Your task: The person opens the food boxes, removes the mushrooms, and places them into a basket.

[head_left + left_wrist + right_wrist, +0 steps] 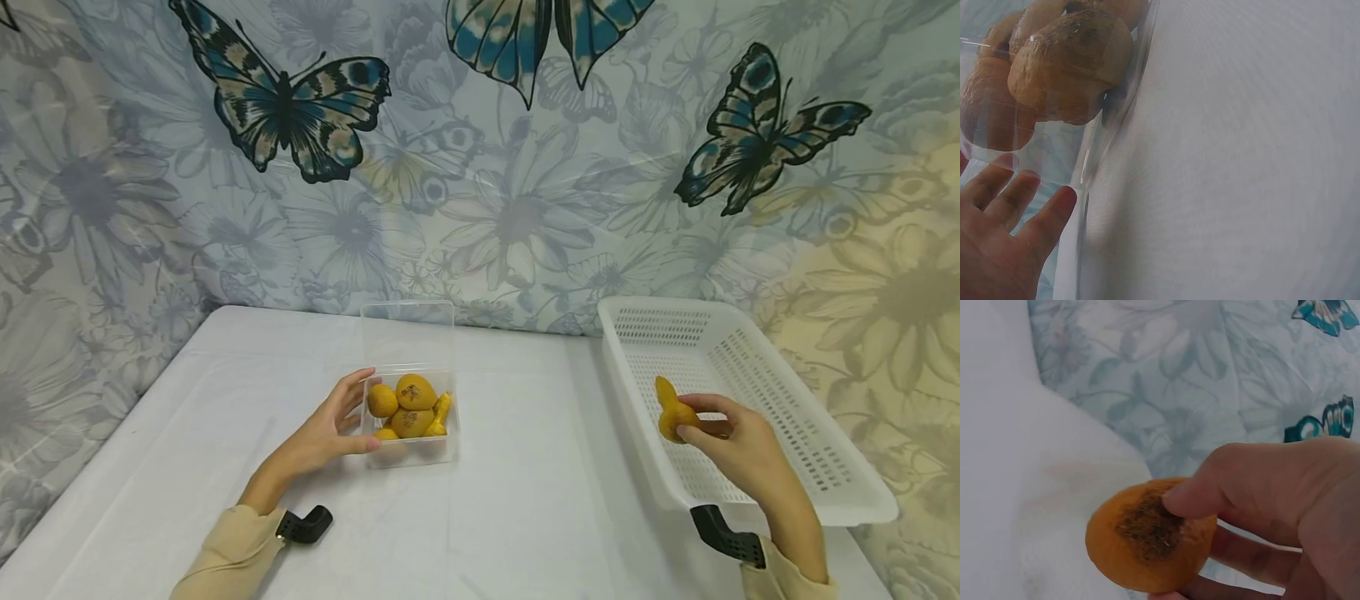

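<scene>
At centre-left of the table stands a clear plastic box [433, 450], its lid [408, 329] raised at the back. Several yellow gourds [412, 423] fill it. My left hand [333, 425] holds the box by its left end, thumb at the front and index finger at the back. In the left wrist view, the other fingers [1047, 219] lie near the box wall. To the right, my right hand [738, 446] pinches one yellow gourd [667, 392] by its round end, above the white basket [712, 308]. A dark brown patch marks that gourd [1129, 550] in the right wrist view.
The basket, with slotted walls, takes up the table's right side. White cloth [525, 467] covers the table between box and basket. Behind hangs a flowered backdrop [517, 225] with butterflies. Dark wrist bands [303, 525] sit on both arms.
</scene>
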Tool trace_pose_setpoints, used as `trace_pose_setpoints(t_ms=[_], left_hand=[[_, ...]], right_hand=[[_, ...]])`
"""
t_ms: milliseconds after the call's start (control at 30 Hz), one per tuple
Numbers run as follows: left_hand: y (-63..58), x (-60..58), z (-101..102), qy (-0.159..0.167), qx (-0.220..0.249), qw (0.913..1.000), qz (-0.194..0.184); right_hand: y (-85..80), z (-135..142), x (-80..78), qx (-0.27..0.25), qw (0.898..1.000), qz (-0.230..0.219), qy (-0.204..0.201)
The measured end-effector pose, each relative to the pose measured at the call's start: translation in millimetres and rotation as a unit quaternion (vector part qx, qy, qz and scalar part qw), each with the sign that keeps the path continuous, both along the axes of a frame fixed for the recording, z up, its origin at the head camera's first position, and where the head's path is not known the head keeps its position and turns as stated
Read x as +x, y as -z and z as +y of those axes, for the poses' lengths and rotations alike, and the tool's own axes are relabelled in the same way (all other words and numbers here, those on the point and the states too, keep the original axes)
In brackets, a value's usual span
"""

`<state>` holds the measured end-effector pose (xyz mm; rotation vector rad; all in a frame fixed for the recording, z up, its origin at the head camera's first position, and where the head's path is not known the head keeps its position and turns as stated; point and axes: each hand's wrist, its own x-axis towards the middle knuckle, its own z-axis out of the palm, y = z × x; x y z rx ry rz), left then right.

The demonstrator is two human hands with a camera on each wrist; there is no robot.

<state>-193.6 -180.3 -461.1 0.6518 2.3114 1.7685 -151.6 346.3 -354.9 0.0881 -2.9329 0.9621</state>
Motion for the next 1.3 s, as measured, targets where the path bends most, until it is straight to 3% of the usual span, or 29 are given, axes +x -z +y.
trace_pose_setpoints(t_ms=[367, 667, 867, 1300], left_hand=[[0.0, 0.0, -0.6, 0.0, -0.002, 1.0, 0.0], [-0.2, -0.4, -0.8, 0.003, 0.003, 1.0, 0.002], [-0.4, -1.2, -1.1, 0.005, 0.004, 1.0, 0.0], [-0.8, -1.1, -0.7, 0.002, 0.003, 1.0, -0.002]], right_hand=[[11.2, 16.2, 10.1, 0.018, 0.998, 0.029, -0.046], [18.2, 21.4, 7.0, 0.047, 0.998, 0.01, -0.034], [24.1, 23.5, 6.3, 0.088, 0.995, 0.045, -0.034], [8.2, -1.3, 22.5, 0.006, 0.995, 0.073, -0.073]])
